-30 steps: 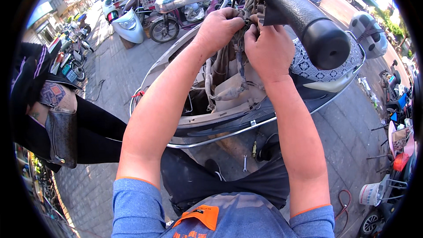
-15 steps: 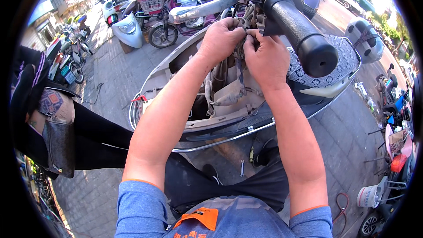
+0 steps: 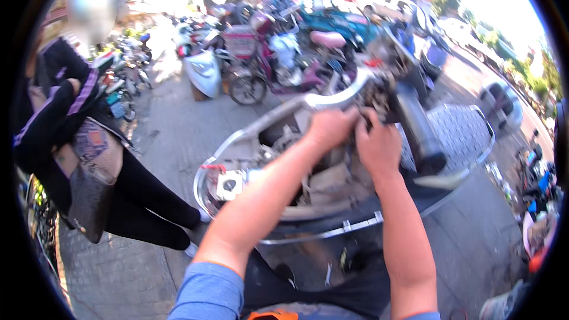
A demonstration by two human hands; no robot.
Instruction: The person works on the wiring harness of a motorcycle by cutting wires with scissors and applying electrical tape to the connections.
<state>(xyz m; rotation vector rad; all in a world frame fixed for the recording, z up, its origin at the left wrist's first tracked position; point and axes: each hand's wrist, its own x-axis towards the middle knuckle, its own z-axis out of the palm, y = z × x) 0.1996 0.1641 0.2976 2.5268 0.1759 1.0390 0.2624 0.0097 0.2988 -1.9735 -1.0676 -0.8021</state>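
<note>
A scooter with its front covers off stands before me, its inner frame and wiring (image 3: 374, 96) bared below the handlebar. My left hand (image 3: 335, 127) and my right hand (image 3: 379, 141) meet at this wiring, fingertips close together. Both are closed in a pinch on wires, though blur and the fingers hide the exact spot. Just right of my right hand juts the black handlebar grip (image 3: 419, 133). The pale open body shell (image 3: 261, 133) lies beneath my left forearm. Farther right is the patterned seat cover (image 3: 459, 133).
A person in black trousers (image 3: 151, 207) stands close at the left with a dark bag (image 3: 92, 204). Parked scooters and a purple bicycle (image 3: 275, 71) fill the back. A chrome rail (image 3: 355, 225) edges the scooter's near side. A wrench (image 3: 328, 274) lies on the paving below.
My view has tilted up, so the scooter and both hands sit lower and farther right in the picture. The hands remain together at the wiring. More of the person at the left shows.
</note>
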